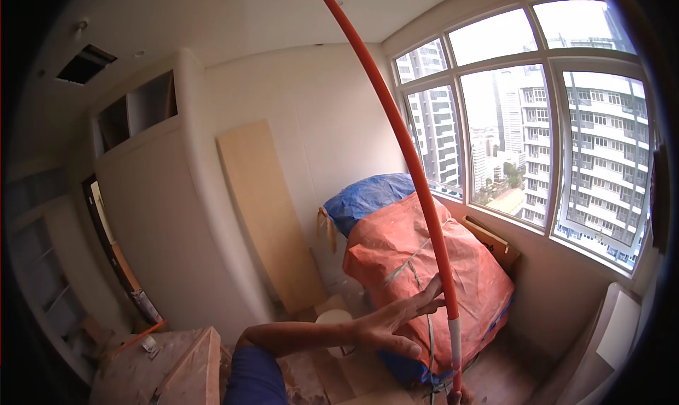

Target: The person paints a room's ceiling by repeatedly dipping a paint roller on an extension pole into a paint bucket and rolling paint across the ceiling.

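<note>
A long orange pole (404, 140) rises from the bottom of the view up past the ceiling edge, looking bowed, with a pale band (455, 338) near its lower end. My right hand (462, 396) is wrapped round the pole just below that band, mostly cut off by the frame's bottom edge. Beside the pole, a little higher, my left hand (399, 321) has its fingers stretched and spread. Its fingertips come close to the pole; whether they touch it, I cannot tell. The pole's upper end is out of view.
An orange tarp (396, 239) and a blue tarp (368, 196) cover a tied heap below the windows (502, 115). A wooden board (265, 207) leans on the wall. A white bucket (334, 317) stands behind my left forearm; a wooden box (177, 366) is at lower left.
</note>
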Motion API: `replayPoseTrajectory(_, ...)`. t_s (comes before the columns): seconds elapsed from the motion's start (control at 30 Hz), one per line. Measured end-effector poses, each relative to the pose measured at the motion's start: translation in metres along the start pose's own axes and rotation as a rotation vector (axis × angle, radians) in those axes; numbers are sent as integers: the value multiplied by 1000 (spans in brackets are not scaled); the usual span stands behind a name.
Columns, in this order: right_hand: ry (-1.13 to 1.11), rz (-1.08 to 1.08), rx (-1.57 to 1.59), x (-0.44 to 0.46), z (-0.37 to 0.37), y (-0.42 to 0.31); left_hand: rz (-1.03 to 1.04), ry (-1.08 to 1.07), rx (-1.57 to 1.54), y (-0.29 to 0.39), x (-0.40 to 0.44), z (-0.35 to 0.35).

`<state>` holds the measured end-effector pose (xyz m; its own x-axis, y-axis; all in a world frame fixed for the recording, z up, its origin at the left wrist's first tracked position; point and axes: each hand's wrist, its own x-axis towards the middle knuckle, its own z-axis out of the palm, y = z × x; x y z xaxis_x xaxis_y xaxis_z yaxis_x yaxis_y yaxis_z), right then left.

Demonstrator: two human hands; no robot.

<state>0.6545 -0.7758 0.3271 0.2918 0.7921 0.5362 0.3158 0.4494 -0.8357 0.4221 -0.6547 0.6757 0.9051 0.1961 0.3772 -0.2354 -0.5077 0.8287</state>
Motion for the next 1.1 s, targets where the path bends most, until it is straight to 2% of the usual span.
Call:
replayPoseTrajectory(0.17,-90,64,48,-6,-2,12,1,29,25,17,-7,2)
replayPoseTrajectory(0.27,-1,-45,-43,1,11,11,40,56,19,11,-10,-8)
replayPoseTrajectory(0.4,-70,-3,-21,21,19,-12,-1,180,60,15,-15,-20)
replayPoseTrajectory(0.57,-133,40,-68,62,40,-31,70,294,-6,6,-9,-67)
replayPoseTrajectory(0.67,-67,-102,-86,94,71,-26,35,453,-86,1,-12,-100)
replayPoseTrajectory(0.77,-76,-88,-112,127,93,-44,139,519,-100,5,-6,-137)
replayPoseTrajectory(0.93,-105,-34,-17,176,132,-47,198,626,-128,15,0,-194)
replayPoseTrajectory(1.1,-205,56,59,217,151,-92,171,758,-83,16,-2,-244)
